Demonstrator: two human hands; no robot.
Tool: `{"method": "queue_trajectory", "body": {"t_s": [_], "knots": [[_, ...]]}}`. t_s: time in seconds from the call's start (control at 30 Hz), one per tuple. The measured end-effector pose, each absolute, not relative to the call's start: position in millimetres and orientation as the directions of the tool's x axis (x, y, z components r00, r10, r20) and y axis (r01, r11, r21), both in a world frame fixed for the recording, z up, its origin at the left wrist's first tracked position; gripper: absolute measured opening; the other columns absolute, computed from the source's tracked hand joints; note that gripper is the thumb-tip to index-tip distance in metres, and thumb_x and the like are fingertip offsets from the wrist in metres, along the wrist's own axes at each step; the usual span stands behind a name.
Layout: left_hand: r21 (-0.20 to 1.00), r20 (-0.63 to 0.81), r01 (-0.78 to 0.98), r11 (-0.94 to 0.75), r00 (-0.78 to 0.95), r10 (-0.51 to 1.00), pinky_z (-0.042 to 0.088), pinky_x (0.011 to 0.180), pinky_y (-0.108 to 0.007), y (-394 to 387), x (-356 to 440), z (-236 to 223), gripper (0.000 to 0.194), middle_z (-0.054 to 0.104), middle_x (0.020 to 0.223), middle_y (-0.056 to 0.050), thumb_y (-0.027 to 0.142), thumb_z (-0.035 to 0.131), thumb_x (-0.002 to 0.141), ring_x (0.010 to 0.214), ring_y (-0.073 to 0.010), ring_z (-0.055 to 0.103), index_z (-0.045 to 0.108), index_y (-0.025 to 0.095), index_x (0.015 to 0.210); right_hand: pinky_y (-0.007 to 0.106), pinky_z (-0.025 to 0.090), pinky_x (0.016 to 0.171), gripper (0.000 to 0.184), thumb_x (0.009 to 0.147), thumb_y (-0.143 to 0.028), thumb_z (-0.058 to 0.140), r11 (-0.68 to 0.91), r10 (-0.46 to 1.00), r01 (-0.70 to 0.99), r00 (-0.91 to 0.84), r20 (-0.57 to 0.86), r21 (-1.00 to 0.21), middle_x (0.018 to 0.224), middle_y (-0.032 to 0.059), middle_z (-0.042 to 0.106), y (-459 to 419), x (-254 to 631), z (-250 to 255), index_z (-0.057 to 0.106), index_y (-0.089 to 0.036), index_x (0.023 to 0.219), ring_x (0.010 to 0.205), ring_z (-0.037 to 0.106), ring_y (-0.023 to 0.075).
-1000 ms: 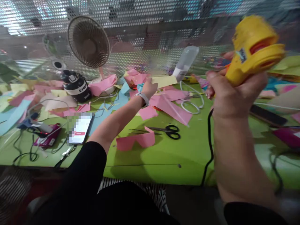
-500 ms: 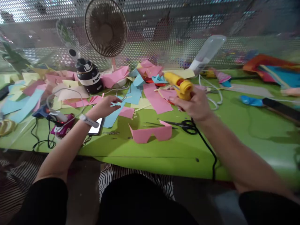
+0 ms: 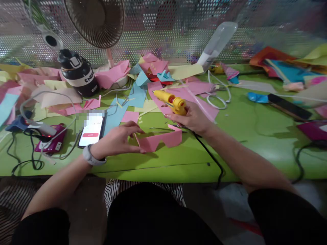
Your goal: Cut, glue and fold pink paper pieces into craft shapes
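Note:
My right hand (image 3: 195,117) is wrapped around a yellow glue gun (image 3: 171,101), its nozzle pointing left above the table. A black cord hangs from beneath that hand. Below the gun lies a pair of pink paper glasses (image 3: 159,141) with upturned side pieces. My left hand (image 3: 121,137) is at the glasses' left end, thumb in front and fingers above, still spread apart around that edge. Behind the glasses are the thin tips of tweezers (image 3: 157,129). A bit of scissors shows near them, the handles hidden by my right hand.
Left of my left hand lies a lit phone (image 3: 91,131), with a purple power strip (image 3: 52,139) and cables beyond. A black bottle (image 3: 79,75), a fan (image 3: 95,20) and coloured paper scraps (image 3: 116,114) line the back. A dark-handled tool (image 3: 288,106) lies at right.
My left hand has come down and toward me, reaching the glasses' left end. My right hand has carried the glue gun left and lower, closer above the glasses. The view has shifted slightly.

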State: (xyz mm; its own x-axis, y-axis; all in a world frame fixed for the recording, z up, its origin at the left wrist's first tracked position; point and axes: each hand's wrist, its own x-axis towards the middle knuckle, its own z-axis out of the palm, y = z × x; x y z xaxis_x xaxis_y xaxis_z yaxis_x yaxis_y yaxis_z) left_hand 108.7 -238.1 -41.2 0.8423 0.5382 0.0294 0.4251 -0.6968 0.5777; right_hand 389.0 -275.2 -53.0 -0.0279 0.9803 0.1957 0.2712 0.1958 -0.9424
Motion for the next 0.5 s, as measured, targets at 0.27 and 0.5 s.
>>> {"method": "queue_trajectory", "body": {"t_s": [0.27, 0.5], "knots": [[0.885, -0.141, 0.338, -0.32, 0.85, 0.507, 0.046, 0.055, -0.021, -229, 106, -44, 0.028, 0.069, 0.077, -0.001, 0.042, 0.07, 0.087, 0.06, -0.0092, 0.059, 0.065, 0.016, 0.091, 0.02, 0.035, 0.036, 0.031, 0.082, -0.037, 0.074, 0.075, 0.984, 0.007, -0.161, 0.073, -0.997, 0.059, -0.0069, 0.051, -296, 374, -44, 0.065, -0.019, 0.106, 0.043, 0.042, 0.0061], [0.966, -0.199, 0.252, -0.062, 0.873, 0.445, 0.048, 0.061, -0.02, -209, 91, -44, 0.036, 0.074, 0.083, -0.003, 0.028, 0.083, 0.074, 0.073, -0.0116, 0.067, 0.061, 0.015, 0.1, 0.021, 0.046, 0.043, 0.033, 0.083, -0.04, 0.073, -0.055, 0.949, 0.026, -0.309, -0.061, -0.998, 0.078, 0.0, 0.062, -314, 356, -52, 0.066, -0.023, 0.11, 0.055, 0.053, 0.0091]]}}
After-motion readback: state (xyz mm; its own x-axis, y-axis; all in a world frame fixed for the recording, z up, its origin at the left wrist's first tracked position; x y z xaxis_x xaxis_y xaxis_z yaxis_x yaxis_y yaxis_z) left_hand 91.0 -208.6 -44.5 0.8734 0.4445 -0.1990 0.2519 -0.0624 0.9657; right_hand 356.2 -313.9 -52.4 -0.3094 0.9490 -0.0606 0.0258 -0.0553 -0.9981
